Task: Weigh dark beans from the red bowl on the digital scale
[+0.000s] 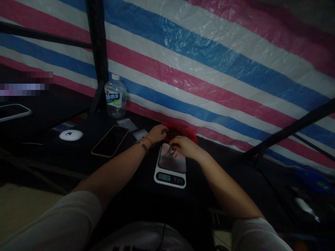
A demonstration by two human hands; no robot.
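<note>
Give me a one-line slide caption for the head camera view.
Left hand and right hand reach into a red bag behind a kitchen scale.

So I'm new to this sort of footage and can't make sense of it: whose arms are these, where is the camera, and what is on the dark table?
There is no machine here. The camera sits on a person's head and looks forward and down, so the two bare arms reaching away from you are that person's own. The left hand rests at the edge of a red bag holding a pile of small dark pieces. The right hand hovers over the steel plate of a small kitchen scale and seems to pinch something small; the light is too dim to say what. Further left on the black table lie a phone face up, a small white round device and a water bottle. Behind hangs a striped plastic sheet in red, white and blue.
</note>
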